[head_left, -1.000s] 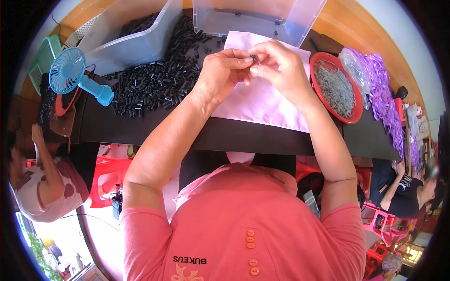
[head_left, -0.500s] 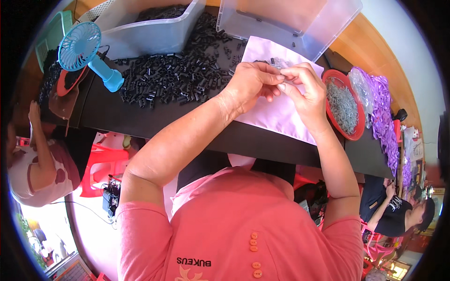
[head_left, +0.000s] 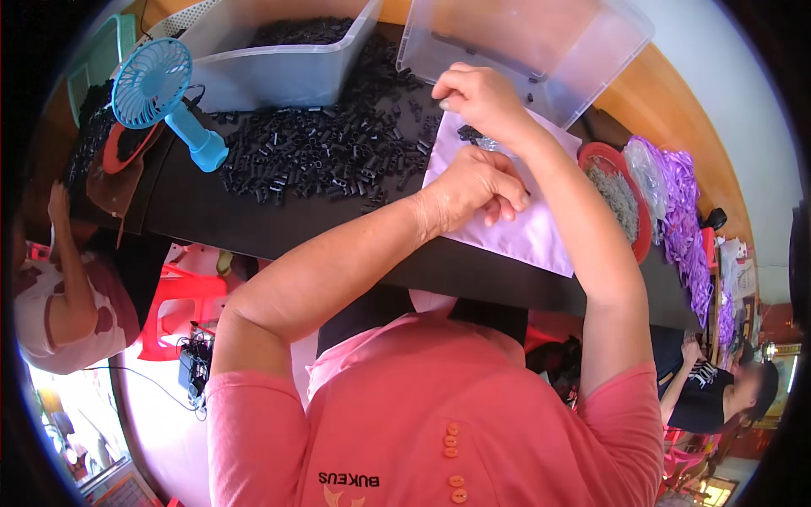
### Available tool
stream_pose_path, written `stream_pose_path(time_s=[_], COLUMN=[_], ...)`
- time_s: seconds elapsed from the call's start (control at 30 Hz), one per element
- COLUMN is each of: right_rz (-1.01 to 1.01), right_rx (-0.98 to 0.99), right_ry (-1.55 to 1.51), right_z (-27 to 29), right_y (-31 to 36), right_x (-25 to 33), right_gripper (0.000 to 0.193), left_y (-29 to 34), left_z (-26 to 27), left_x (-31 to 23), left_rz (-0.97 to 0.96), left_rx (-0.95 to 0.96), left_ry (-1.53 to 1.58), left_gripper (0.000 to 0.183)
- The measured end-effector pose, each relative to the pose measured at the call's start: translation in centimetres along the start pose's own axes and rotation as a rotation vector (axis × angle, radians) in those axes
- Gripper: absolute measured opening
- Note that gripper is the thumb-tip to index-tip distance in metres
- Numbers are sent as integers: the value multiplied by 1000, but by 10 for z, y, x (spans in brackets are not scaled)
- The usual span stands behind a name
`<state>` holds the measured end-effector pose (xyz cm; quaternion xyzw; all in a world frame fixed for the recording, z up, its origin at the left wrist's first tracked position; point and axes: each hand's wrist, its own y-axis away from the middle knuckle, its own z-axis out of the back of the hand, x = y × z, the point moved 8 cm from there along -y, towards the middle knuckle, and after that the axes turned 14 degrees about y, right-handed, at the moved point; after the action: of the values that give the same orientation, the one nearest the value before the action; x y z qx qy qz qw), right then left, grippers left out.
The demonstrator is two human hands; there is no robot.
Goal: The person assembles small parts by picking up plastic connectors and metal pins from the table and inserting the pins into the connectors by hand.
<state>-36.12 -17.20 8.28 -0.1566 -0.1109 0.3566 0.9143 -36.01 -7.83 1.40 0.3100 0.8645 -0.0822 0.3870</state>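
My left hand (head_left: 479, 190) is closed over a pink cloth (head_left: 541, 241), thumb and fingers bent together. A small dark bit shows at its fingertips, too little of it to name. Beyond it, my right hand (head_left: 483, 97) is at the cloth's far edge, with bent fingers pointing left and fingertips close together. What it holds, if anything, I cannot make out. Several small black parts (head_left: 470, 133) and some clear plastic (head_left: 487, 144) lie on the cloth between my hands. A wide heap of short black tubular plastic parts (head_left: 312, 156) covers the dark table to the left.
Two clear plastic bins (head_left: 279, 76) (head_left: 583, 51) stand behind. A blue fan (head_left: 182, 110) is at left. A red basin (head_left: 646, 232) of small grey pieces sits right, beside purple straps (head_left: 680, 203). Co-workers (head_left: 68, 287) (head_left: 718, 389) sit at both sides.
My hands have come apart. The right hand has moved away and left to the cloth's far edge; the left has lowered nearer to me, still closed.
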Motion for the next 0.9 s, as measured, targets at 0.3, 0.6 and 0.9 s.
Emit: stream_pose_path(time_s=[0.3, 0.6, 0.9], right_rz=[20, -71, -100], right_rx=[206, 235, 248], right_ry=[292, 303, 255], right_z=[-42, -34, -48], right_y=[-23, -18, -17], right_x=[18, 16, 7], right_gripper=[17, 16, 15], left_y=[5, 2, 5], left_z=[-8, -8, -5], left_x=[8, 11, 10], left_rz=[56, 63, 56], left_rx=[48, 38, 17], left_ry=[-47, -29, -36], left_gripper=[20, 23, 20])
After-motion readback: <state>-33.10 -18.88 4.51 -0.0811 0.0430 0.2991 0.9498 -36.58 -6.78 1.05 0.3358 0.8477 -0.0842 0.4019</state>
